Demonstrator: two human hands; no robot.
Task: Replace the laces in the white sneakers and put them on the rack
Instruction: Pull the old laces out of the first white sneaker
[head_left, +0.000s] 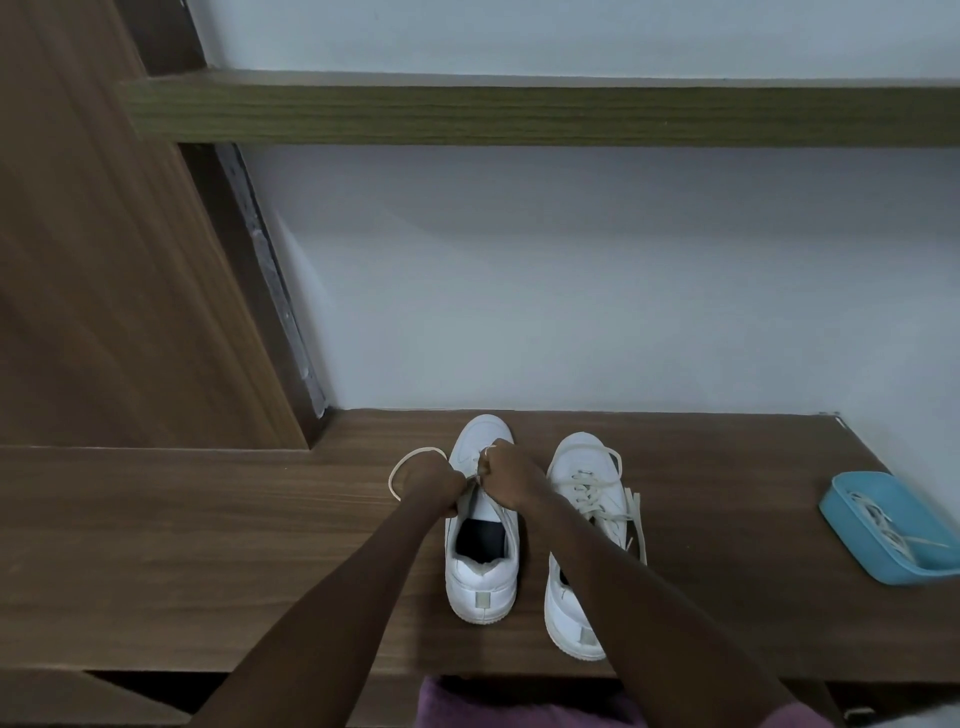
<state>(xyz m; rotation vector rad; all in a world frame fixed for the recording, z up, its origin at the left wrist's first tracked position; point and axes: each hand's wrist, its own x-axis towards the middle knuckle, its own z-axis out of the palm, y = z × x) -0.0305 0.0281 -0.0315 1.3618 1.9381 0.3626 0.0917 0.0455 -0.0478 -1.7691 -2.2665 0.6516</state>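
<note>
Fingers of the left hand (434, 486) and the right hand (511, 478) are curled, pinching a white lace (410, 460) over the front of a white sneaker (480, 587) on the wooden bench (208, 519). Slack loops out to that sneaker's left. Just to its right stands the second sneaker (584, 460) (laced, ends loose), and well beyond that a blue tray (844, 501) holds more laces (878, 525).

Dim even indoor light, soft shadows, wide-angle bending at edges, slightly soft
</note>
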